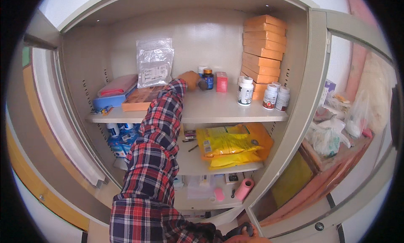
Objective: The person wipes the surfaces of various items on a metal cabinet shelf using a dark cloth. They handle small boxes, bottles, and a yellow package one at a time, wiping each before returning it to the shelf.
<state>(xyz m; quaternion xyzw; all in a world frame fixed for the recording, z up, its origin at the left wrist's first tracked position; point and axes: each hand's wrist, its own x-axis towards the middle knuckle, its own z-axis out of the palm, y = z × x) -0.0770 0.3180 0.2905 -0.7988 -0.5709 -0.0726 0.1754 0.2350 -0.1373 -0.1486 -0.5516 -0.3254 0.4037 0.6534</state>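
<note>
My left hand (188, 80), at the end of a plaid sleeve, reaches to the back of the upper shelf. A small dark rounded thing (202, 84) shows at its fingertips; whether the hand grips it is unclear. Right beside it stand a dark blue bottle with an orange-brown cap (208, 79) and a white-capped bottle (202, 69). A pink box (221, 82) is farther right. A silvery plastic mailer (155, 63) leans left of the hand, above a flat orange box (137, 99). Low in view, my right hand (254, 239) is partly cut off, its fingers around a dark object (237, 231).
Stacked orange boxes (262, 58) and white bottles (245, 91) stand at the right of the shelf (205, 117). Yellow packages (230, 142) and blue packs (121, 145) lie below. A pink roll (244, 189) sits lower. An open glazed door (288, 142) flanks the cabinet's right side.
</note>
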